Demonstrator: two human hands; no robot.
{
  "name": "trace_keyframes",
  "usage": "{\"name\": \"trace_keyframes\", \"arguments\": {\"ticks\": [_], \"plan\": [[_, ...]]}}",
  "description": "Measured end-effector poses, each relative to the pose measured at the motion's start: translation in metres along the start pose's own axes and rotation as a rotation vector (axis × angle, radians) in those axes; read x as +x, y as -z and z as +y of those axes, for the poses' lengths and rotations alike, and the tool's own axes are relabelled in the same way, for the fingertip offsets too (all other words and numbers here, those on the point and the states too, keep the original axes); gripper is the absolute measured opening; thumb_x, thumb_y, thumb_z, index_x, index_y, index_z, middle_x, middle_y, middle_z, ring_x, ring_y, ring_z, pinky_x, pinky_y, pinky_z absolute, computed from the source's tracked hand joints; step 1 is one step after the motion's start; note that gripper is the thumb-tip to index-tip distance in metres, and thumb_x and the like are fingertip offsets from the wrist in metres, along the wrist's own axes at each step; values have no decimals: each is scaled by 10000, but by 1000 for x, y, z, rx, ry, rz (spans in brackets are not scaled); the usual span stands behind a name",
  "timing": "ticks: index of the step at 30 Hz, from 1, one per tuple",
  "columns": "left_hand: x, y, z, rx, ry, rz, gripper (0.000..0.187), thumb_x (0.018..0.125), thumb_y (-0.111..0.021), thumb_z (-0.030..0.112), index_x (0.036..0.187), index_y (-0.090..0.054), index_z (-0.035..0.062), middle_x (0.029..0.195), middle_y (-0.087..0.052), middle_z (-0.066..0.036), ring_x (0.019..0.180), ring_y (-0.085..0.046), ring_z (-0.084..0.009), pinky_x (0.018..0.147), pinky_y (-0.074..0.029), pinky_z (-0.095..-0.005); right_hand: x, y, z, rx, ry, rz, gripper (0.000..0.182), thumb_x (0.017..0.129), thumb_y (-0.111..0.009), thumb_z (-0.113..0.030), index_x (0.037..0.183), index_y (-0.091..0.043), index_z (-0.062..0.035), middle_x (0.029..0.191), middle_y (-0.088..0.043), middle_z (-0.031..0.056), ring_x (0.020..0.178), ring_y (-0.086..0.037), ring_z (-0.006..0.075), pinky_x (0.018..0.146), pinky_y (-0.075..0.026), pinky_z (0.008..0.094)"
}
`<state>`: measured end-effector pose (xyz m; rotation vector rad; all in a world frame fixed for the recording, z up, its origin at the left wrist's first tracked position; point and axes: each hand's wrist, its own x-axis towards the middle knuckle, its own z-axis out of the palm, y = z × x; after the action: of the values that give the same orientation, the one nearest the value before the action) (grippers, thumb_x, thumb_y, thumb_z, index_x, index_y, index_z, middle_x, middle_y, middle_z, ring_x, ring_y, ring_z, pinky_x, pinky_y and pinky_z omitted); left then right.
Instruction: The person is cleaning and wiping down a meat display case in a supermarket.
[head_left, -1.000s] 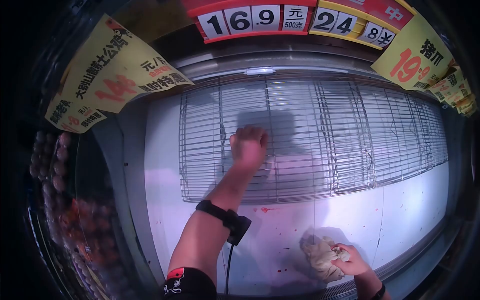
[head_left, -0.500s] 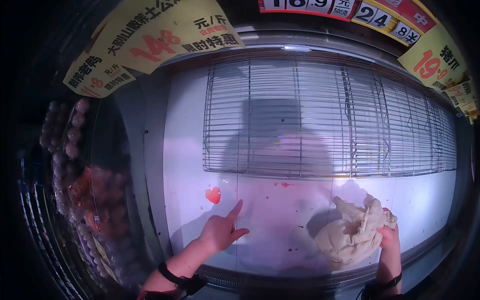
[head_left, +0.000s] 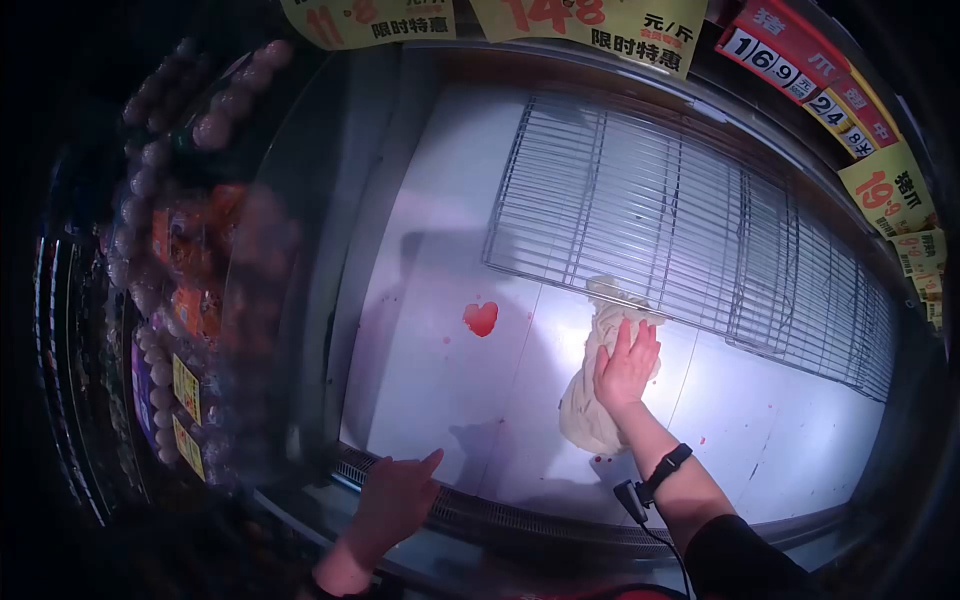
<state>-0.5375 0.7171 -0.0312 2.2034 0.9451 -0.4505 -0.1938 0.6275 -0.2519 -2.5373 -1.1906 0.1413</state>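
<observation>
A crumpled beige cloth (head_left: 590, 405) lies on the white case floor (head_left: 430, 380), its top edge by the wire rack. My right hand (head_left: 627, 365) presses down on it from above, fingers stretched out and fairly flat. Close to the case's front edge, my left hand (head_left: 398, 500) hovers in shadow with nothing in it; its index finger points out and the other fingers are partly hidden. A red liquid puddle (head_left: 481, 319) sits on the floor left of the cloth. Small red spots are scattered about, some just below the cloth.
A wire rack (head_left: 690, 220) covers the back of the floor. Along the front runs a slotted vent strip (head_left: 490, 515). Price signs (head_left: 790, 70) hang above the back edge. Left of the case wall stand egg packs (head_left: 150, 210). A cable hangs from my right wrist.
My right hand has swung left with the cloth, going from gripping its bunched side to lying over it. The left hand has drawn back toward the front edge. The camera view has turned.
</observation>
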Motion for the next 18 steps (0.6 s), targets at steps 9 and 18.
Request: {"name": "trace_keyframes", "arguments": {"ticks": [9, 18], "plan": [[-64, 11, -46, -106, 166, 218, 521, 829, -671, 69, 1339, -565, 51, 893, -702, -98, 837, -680, -288, 888, -480, -466, 17, -26, -93, 185, 512, -223, 617, 800, -681, -166, 1389, -504, -119, 1481, -353, 214, 1453, -192, 443, 1182, -102, 608], [-102, 12, -73, -129, -43, 611, 409, 810, -632, -18, 1217, -616, 13, 815, -666, -74, 718, -638, -275, 669, -485, -424, -21, 34, 8, -93, 253, 19, 567, 763, -580, 81, 1308, -588, -76, 1418, -437, 199, 1276, -412, 396, 1066, -320, 499]]}}
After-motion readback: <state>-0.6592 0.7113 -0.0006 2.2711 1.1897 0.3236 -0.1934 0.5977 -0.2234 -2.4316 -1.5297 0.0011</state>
